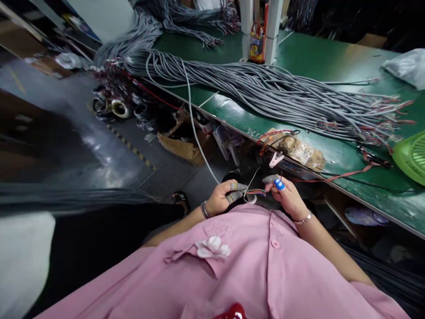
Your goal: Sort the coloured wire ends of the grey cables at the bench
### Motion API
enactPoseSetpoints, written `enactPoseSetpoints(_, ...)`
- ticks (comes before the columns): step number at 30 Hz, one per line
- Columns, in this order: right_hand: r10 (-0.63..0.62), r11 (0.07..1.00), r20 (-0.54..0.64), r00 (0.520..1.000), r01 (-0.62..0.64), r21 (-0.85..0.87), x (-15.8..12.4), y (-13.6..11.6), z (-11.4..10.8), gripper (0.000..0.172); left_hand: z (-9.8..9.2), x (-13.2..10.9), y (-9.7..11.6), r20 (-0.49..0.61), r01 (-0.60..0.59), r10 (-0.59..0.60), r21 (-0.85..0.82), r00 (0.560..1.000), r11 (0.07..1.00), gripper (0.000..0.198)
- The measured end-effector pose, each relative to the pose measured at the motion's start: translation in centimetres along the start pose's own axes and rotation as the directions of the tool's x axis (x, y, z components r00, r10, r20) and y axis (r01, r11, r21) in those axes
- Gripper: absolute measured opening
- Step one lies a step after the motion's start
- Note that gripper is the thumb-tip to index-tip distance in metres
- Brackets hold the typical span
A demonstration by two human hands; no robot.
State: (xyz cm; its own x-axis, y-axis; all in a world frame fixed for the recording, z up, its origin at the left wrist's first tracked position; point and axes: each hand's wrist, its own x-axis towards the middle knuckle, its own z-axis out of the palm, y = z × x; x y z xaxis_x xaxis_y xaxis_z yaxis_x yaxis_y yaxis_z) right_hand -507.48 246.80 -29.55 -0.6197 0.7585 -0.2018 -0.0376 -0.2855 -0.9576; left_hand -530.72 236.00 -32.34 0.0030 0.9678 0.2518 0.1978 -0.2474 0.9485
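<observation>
My left hand [221,198], with grey covers on its fingertips, is closed around the end of a grey cable [195,128]. From that grip several thin coloured wires [255,192] fan out to the right, beside a loose whitish strand [250,198]. Close to the wire tips, my right hand [288,197] is pinched shut, with a blue cover on the thumb and a grey one on a finger. What sits in that pinch is too small to make out. A thin pale thread [254,177] rises from the wires toward a pale pink clip [276,159] at the bench edge.
Across the green bench [308,53] lies a long bundle of grey cables [245,84] with stripped ends. A taped brown block [299,148], pliers [372,156] and a green basket [411,155] are along its front. Below stands an open cardboard box [182,146].
</observation>
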Motion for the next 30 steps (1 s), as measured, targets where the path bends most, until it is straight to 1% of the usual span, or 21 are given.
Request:
enactPoseSetpoints(2,-0.053,0.983,0.11,0.992,0.072,-0.169,-0.6,-0.9,0.7,0.035,0.0,0.1,-0.1,-0.029,-0.011,0.012,0.048,1.0,0.999,0.024)
enactPoseSetpoints(3,-0.077,0.963,0.136,0.988,0.109,-0.245,-0.8,-1.2,0.9,0.032,-0.1,0.2,-0.1,-0.03,-0.03,0.032,0.075,0.999,0.997,0.023)
enactPoseSetpoints(5,-0.115,0.924,0.129,0.985,0.154,-0.35,-0.9,-1.5,1.2,0.025,0.0,0.6,0.0,-0.016,-0.083,0.086,0.136,0.996,0.987,0.023)
enactPoseSetpoints(7,-0.126,0.914,0.079,0.989,0.147,-0.377,-0.8,-1.3,1.1,0.023,0.1,0.9,0.1,-0.015,-0.134,0.14,0.199,0.99,0.971,0.025)
enactPoseSetpoints(9,-0.079,0.943,0.03,0.996,0.085,-0.323,-0.7,-0.9,0.8,0.025,0.2,1.1,0.1,-0.062,-0.179,0.203,0.27,0.977,0.946,0.028)
enactPoseSetpoints(11,0.034,0.979,0.012,0.999,-0.031,-0.199,-0.7,-0.6,0.6,0.028,0.4,1.4,0.0,-0.136,-0.212,0.276,0.362,0.951,0.908,0.026)
enactPoseSetpoints(13,0.164,0.986,0.045,0.986,-0.161,-0.052,-0.8,-0.5,0.4,0.03,0.6,1.7,-0.3,-0.178,-0.226,0.338,0.458,0.924,0.86,0.02)
enactPoseSetpoints(15,0.231,0.97,0.103,0.967,-0.237,0.048,-1.1,-0.8,0.5,0.032,0.6,2.3,-0.5,-0.165,-0.229,0.358,0.515,0.919,0.826,0.019)
enactPoseSetpoints(17,0.218,0.971,0.139,0.966,-0.228,0.065,-1.4,-1.3,0.5,0.032,0.6,3.2,-0.6,-0.103,-0.261,0.359,0.508,0.928,0.821,0.021)
enactPoseSetpoints(19,0.162,0.986,0.148,0.976,-0.167,0.023,-1.8,-1.8,0.4,0.031,0.6,4.2,-0.4,-0.032,-0.288,0.336,0.442,0.941,0.85,0.023)
enactPoseSetpoints(20,0.125,0.992,0.142,0.982,-0.126,-0.007,-2.0,-2.0,0.3,0.031,0.6,4.8,-0.2,-0.006,-0.278,0.305,0.391,0.952,0.877,0.025)
enactPoseSetpoints(22,0.055,0.997,0.105,0.993,-0.048,-0.062,-2.3,-2.0,-0.2,0.033,0.8,5.7,0.2,0.027,-0.19,0.19,0.273,0.981,0.943,0.031)
enactPoseSetpoints(24,-0.022,0.994,0.016,1.0,0.024,-0.111,-2.3,-1.8,-0.8,0.035,1.1,6.4,0.6,0.062,-0.045,0.036,0.149,0.997,0.988,0.038)
enactPoseSetpoints(25,-0.067,0.988,-0.038,0.997,0.061,-0.144,-2.3,-1.6,-1.1,0.034,1.3,6.6,0.7,0.084,0.019,-0.028,0.098,0.996,0.995,0.04)
enactPoseSetpoints(27,-0.164,0.964,-0.121,0.979,0.132,-0.233,-2.0,-1.4,-1.5,0.028,1.7,6.9,1.0,0.122,0.108,-0.111,0.028,0.986,0.994,0.043)
enactPoseSetpoints(29,-0.231,0.938,-0.126,0.965,0.186,-0.294,-1.7,-1.5,-1.6,0.025,1.9,7.1,1.3,0.145,0.143,-0.144,0.012,0.979,0.99,0.044)
enactPoseSetpoints(30,-0.231,0.936,-0.099,0.968,0.193,-0.293,-1.4,-1.6,-1.5,0.025,2.0,7.2,1.5,0.15,0.145,-0.147,0.024,0.978,0.989,0.044)
